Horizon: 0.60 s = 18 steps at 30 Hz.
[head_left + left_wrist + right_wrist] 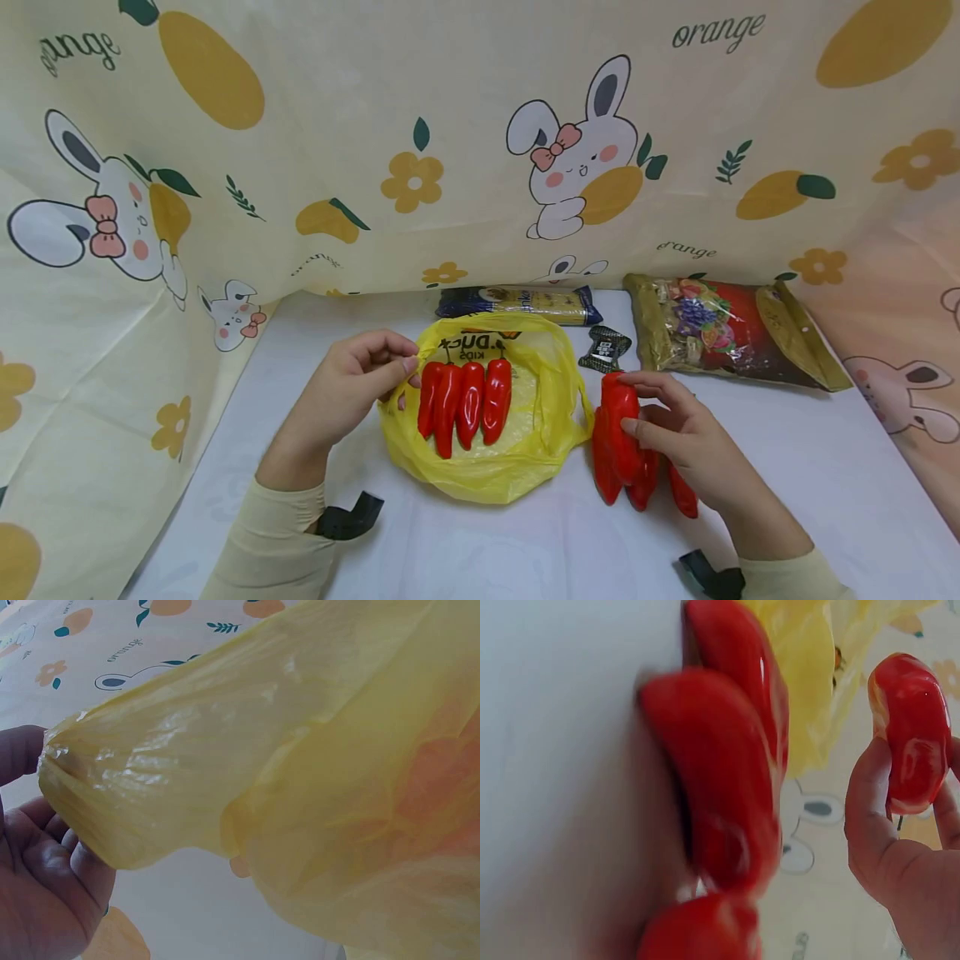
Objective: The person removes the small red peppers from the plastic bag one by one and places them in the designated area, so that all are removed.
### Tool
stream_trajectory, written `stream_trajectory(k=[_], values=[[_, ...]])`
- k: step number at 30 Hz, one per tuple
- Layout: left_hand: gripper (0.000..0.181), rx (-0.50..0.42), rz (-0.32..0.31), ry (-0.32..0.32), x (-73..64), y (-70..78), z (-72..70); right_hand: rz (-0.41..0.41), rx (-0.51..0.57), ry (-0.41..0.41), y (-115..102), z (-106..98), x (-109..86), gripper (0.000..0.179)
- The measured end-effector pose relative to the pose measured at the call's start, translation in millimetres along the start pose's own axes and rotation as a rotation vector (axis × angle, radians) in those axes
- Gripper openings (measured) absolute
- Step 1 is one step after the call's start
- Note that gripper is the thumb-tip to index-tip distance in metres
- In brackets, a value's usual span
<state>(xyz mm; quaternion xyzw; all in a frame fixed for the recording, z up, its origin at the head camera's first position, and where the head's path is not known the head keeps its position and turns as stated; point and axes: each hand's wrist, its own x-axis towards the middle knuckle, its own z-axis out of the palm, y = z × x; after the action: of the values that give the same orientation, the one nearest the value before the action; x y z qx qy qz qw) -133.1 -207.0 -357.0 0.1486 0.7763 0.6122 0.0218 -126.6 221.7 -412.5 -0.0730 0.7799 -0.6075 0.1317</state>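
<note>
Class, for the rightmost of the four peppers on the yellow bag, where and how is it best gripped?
Probably across its middle, from above and slightly right: the pepper lies lengthwise, its tip at the near end, so its long sides suit a pinch, and bare yellow bag lies on its right.

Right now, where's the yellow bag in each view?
Head: yellow bag, just below centre, left hand at its left edge.
Left wrist: yellow bag spans most of the picture.
Right wrist: yellow bag, top, right of centre, beyond red peppers.
Shared landmark: printed backdrop.
</note>
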Motion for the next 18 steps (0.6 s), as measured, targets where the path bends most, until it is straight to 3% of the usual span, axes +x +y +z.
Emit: stream_trajectory(k=[9, 18], values=[[0.015, 0.006, -0.012, 0.002, -0.4, 0.7, -0.2, -0.075, 0.031, 0.061, 24, -39, -12.8, 0.059], [0.015, -0.003, -0.011, 0.003, -1.1, 1.3, -0.2, -0.037, 0.070, 0.097, 48, -85, -22.4, 0.059]])
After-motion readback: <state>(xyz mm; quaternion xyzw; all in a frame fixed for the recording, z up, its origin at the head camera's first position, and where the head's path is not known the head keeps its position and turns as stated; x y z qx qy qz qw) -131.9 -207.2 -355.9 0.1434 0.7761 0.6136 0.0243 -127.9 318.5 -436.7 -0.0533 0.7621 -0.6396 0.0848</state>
